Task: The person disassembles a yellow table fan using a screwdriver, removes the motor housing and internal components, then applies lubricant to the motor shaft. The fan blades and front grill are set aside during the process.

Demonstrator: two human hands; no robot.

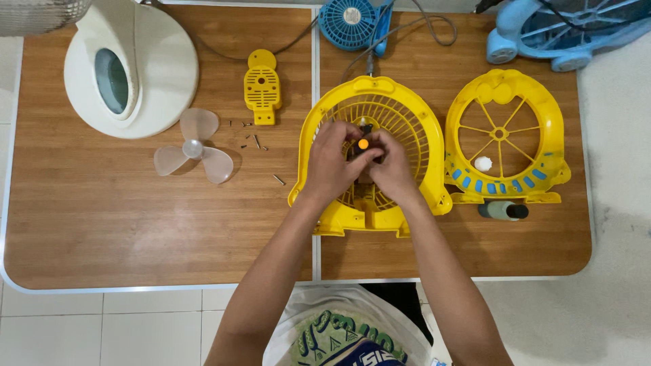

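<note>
A yellow fan housing (407,112) with a round grille lies flat in the middle of the wooden table (122,230). Both my hands meet over its centre. My left hand (334,163) and my right hand (390,166) pinch a small dark part with an orange tip (363,144), which looks like a tool handle standing over the hub. The hub itself is hidden under my fingers. A grey cable (380,41) runs from the housing's top toward the back edge.
A yellow front grille frame (505,135) lies to the right, a dark cylinder (503,211) before it. To the left lie a clear fan blade (193,149), several loose screws (256,141), a yellow cover plate (262,87) and a white fan base (132,68). Blue fans (352,24) stand at the back.
</note>
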